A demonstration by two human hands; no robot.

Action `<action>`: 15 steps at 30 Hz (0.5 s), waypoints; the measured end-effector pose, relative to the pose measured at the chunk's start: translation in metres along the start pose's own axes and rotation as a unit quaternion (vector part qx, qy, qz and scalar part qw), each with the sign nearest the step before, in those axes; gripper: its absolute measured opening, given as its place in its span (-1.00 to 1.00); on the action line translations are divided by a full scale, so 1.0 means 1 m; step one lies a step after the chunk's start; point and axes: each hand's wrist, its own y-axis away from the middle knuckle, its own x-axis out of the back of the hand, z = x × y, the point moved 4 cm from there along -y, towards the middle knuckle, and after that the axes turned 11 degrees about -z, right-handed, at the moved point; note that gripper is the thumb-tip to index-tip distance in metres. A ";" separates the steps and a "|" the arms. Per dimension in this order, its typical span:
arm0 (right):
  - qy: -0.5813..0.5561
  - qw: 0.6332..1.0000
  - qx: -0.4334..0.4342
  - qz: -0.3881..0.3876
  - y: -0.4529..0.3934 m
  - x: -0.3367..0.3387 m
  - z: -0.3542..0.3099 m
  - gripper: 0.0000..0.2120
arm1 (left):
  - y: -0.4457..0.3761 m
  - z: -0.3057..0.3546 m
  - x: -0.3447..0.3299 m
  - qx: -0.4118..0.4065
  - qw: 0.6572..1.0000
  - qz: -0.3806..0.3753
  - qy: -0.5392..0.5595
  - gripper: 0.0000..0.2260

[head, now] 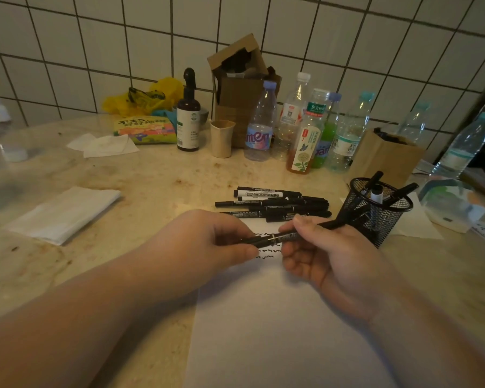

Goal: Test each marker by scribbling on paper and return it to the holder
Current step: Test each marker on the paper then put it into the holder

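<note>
- Left hand [216, 242]: closed in a pinch on the cap end of a black marker [286, 237], thumb below, fingers curled over the top.
- Right hand [328, 259]: gripping the barrel of the same marker, thumb on top, fingers wrapped beneath.
- The marker lies nearly level between the two hands, its far end angled up and right toward the holder [375, 211]. A pale band shows on the barrel in the gap between the hands; whether the cap is fully seated cannot be determined.
- Both hands are positioned above the upper edge of a white sheet of paper [263, 331], which lies flat on the countertop [151, 175].
- Three short rows of black wavy scribbles [268, 250] are visible on the paper, partly hidden by the hands.
- A loose pile of markers [275, 204], all black, lies on the countertop just beyond the paper, barrels roughly parallel, to the left of the holder.
- The holder is a black wire-mesh cup standing upright at the right of the paper; several markers stand tilted inside it.
- Behind the holder: a brown paper bag [384, 158].
- Along the tiled wall: a row of plastic bottles [300, 127], a dark pump bottle [188, 119], a beige cup [221, 138] and an open cardboard box [241, 79].
- At the left of the countertop: a folded white cloth [65, 214].
</note>
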 end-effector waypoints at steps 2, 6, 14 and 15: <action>0.004 1.000 0.003 -0.004 0.000 -0.001 0.000 -0.78 | 0.000 0.000 0.001 -0.001 1.000 -0.001 -0.005 -0.89; 0.014 1.000 0.009 -0.005 0.001 -0.001 0.000 -0.80 | 0.002 0.000 0.000 0.002 1.000 -0.014 -0.015 -0.92; 0.066 0.996 0.044 -0.048 0.004 -0.006 -0.007 -0.85 | 0.005 0.007 0.001 -0.017 0.994 -0.109 -0.021 -0.86; 0.075 0.994 0.048 -0.057 0.005 -0.007 -0.008 -0.85 | 0.006 0.009 0.002 -0.022 0.992 -0.123 -0.016 -0.87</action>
